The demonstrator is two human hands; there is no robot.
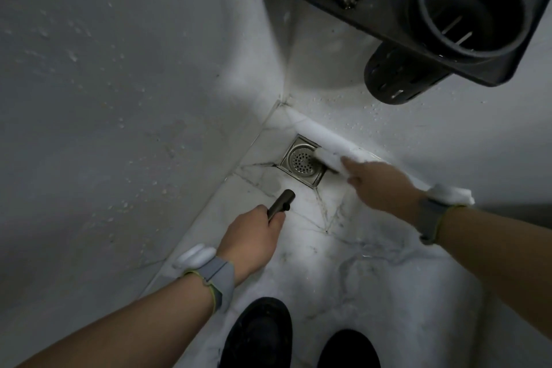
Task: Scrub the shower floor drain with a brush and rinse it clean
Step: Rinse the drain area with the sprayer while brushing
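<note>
Right hand [385,185] grips a white brush [328,160], long axis slanting from the hand onto the corner floor drain [303,162]; left hand [254,236], fingers wrapped around a spray nozzle [280,202], aims at it.

There's the drain [302,162], a square metal plate with a round perforated strainer, set flat in the marbled shower floor [343,278] right in the corner, just ahead of the right hand [379,185]. The white brush [328,160] reaches out from that hand's fingers, blurred, its head touching the drain's right edge. The dark spray nozzle [280,203] pokes forward from the left hand [254,236], aimed toward the drain.
</note>
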